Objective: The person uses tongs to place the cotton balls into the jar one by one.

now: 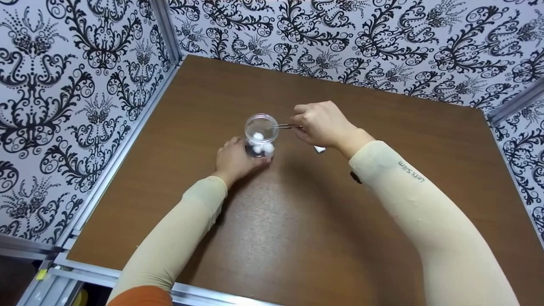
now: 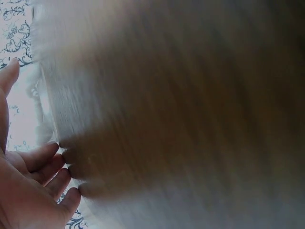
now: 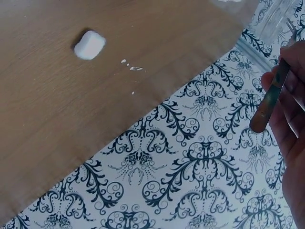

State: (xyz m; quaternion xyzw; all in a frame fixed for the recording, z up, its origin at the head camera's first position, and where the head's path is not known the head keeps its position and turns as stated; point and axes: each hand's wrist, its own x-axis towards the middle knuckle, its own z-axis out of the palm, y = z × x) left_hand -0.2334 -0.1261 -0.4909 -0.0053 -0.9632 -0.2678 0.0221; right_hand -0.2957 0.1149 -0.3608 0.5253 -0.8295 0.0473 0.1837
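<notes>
A clear round jar stands on the brown table with several white, soft-looking pieces in its lower part. My left hand holds the jar low down, its thumb on the near side. In the left wrist view the fingertips rest by the table surface, beside the clear wall. My right hand grips a metal fork by its handle, the pronged end pointing left over the jar mouth. A loose white marshmallow-like piece lies on the table, partly visible below the right hand in the head view.
Small white crumbs are scattered near the loose piece. Patterned white-and-black panels stand behind and to the left of the table. A metal frame bar runs along its front edge.
</notes>
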